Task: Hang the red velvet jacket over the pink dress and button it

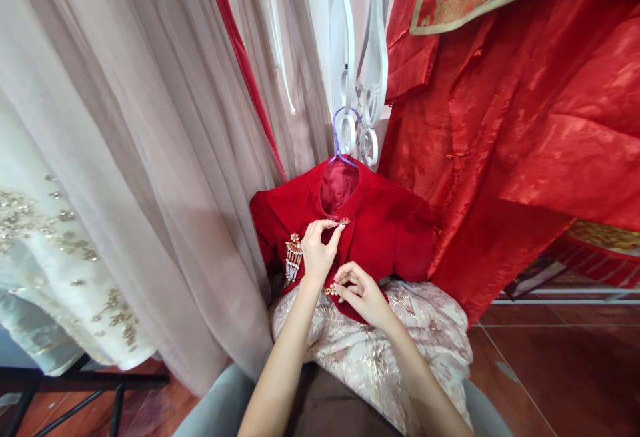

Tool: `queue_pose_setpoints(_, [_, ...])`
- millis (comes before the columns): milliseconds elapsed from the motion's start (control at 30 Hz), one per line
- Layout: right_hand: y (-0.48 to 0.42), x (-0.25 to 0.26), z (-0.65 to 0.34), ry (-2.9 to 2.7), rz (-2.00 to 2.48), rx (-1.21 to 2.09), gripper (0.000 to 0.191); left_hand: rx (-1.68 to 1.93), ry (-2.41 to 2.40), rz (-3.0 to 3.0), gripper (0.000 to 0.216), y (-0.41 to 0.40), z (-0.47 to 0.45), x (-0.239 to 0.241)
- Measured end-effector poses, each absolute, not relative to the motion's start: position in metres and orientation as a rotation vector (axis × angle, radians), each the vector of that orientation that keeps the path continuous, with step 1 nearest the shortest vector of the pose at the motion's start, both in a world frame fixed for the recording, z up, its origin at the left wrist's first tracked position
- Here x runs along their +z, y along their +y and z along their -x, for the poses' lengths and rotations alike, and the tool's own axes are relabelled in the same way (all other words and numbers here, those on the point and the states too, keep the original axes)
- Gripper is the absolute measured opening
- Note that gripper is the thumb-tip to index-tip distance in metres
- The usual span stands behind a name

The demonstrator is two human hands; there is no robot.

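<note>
A red velvet jacket [373, 240] hangs in front of me on a purple hanger [336, 133], its round collar facing up. My left hand [320, 247] is at the front just below the collar, thumb and forefinger pinching a small jewelled button [345, 221]. Lower down, my right hand [363, 293] is closed on a gold and pearl beaded fastener [331, 289] near the jacket's hem; the fingers partly cover it. A fan-shaped beaded tassel brooch [294, 257] is on the jacket's chest, left of my left hand. Beneath the jacket spreads a pale skirt with metallic patterns [420, 330].
Pale curtains [165, 123] hang close on the left, beside a white gown with gold beading [75, 250]. White scrolled metalwork [370, 90] holds the hanger. Large red satin garments [500, 123] hang on the right, above a white rail [565, 301] and red floor tiles [565, 363].
</note>
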State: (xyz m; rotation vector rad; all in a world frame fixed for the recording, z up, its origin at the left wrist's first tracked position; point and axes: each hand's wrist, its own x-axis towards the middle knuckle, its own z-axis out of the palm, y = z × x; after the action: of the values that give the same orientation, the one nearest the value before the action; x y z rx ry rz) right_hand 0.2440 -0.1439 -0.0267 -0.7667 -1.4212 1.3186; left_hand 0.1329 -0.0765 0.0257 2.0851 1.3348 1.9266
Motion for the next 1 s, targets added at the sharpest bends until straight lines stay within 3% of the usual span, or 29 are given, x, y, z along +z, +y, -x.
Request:
queue_pose_setpoints(733, [-0.148, -0.023, -0.244, -1.504, 0.815, 1.292, 0.018, 1.722, 1.332, -2.011, 0.011, -0.073, -0.131, 0.040])
queue_pose_setpoints(833, [-0.143, -0.006, -0.260, -1.558, 0.868, 1.248, 0.020, 1.867, 1.554, -2.029, 0.024, -0.077, -0.129, 0.045])
queue_pose_setpoints(1000, [-0.111, 0.051, -0.261, -1.276, 0.756, 0.904, 0.032, 2.253, 1.780, -1.844, 0.070, -0.061, -0.137, 0.063])
